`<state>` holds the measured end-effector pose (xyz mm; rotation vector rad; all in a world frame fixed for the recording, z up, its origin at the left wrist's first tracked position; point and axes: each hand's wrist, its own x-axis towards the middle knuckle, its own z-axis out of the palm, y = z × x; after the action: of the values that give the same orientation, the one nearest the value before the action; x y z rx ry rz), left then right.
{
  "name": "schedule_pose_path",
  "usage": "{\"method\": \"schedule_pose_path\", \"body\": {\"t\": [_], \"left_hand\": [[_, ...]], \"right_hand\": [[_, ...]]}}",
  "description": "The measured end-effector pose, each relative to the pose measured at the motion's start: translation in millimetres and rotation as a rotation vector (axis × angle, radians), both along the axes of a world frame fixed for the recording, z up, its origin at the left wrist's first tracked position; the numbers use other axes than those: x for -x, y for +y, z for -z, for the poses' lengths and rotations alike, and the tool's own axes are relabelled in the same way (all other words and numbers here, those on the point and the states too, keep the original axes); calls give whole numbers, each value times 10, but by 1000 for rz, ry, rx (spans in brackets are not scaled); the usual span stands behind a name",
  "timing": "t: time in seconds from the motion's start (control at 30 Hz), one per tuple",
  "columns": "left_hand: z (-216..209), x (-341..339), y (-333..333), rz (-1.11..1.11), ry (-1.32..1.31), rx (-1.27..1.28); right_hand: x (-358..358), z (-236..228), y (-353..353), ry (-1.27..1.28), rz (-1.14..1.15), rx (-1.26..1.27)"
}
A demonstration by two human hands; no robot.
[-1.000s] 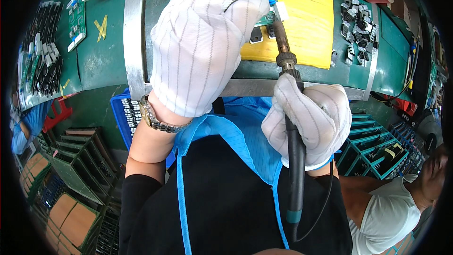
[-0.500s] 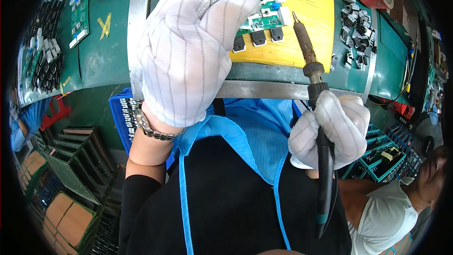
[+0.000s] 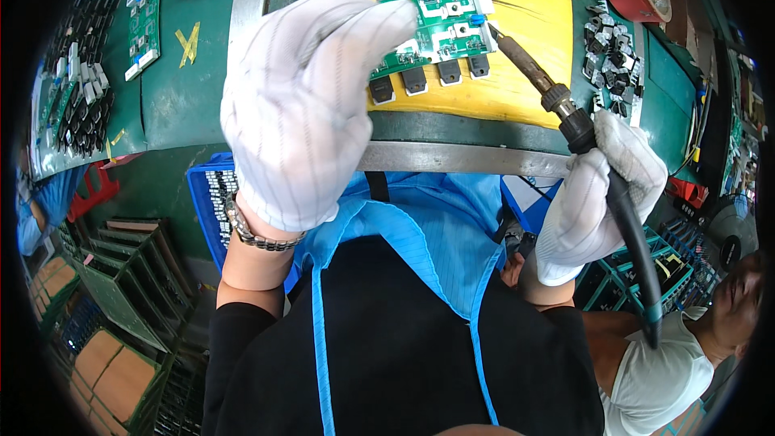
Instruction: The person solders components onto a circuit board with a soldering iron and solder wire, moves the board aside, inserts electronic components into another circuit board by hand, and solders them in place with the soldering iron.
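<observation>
My left hand (image 3: 295,113), in a white striped glove, grips the left part of a green circuit board (image 3: 442,45); its fingertips are partly hidden. Black flat components (image 3: 414,81) stick out along both long sides of the board, over a yellow pad (image 3: 529,93). In my gloved right hand (image 3: 605,194) is a soldering iron (image 3: 529,69), held like a pen. The iron's tip points up and left at the board's right end, close to a small blue part (image 3: 477,19); whether they touch, I cannot tell.
Loose black and silver parts (image 3: 611,56) lie in a pile at right. More boards (image 3: 144,28) and a stack of black-finned parts (image 3: 85,81) are at left. A metal edge (image 3: 468,159) borders the bench. Another person (image 3: 666,363) is at lower right.
The soldering iron has moved up and left, its tip now at the board's right end. My left hand has shifted slightly left and down along with the board.
</observation>
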<state>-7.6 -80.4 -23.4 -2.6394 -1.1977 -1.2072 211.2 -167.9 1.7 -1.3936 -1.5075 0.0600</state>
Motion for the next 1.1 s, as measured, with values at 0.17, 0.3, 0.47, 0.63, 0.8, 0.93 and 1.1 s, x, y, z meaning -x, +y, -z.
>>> {"method": "schedule_pose_path", "body": {"t": [0.17,0.3,0.47,0.63,0.8,0.93,1.1], "left_hand": [[-31,139,-43,-63,-19,56],[-26,163,-68,-93,11,55],[-19,190,-76,-120,12,54],[56,315,-34,-119,-18,20],[46,452,-70,-220,-45,71],[-11,442,-52,-231,47,35],[-2,437,-103,-255,16,187]], "right_hand": [[23,82,-123,43,57,118],[4,102,-111,-117,34,110],[23,98,-119,-142,78,113],[-7,45,-209,319,144,20],[-273,-118,-218,496,316,-165],[-776,-95,152,21,347,-335],[-1187,-24,442,-415,276,-170]]}}
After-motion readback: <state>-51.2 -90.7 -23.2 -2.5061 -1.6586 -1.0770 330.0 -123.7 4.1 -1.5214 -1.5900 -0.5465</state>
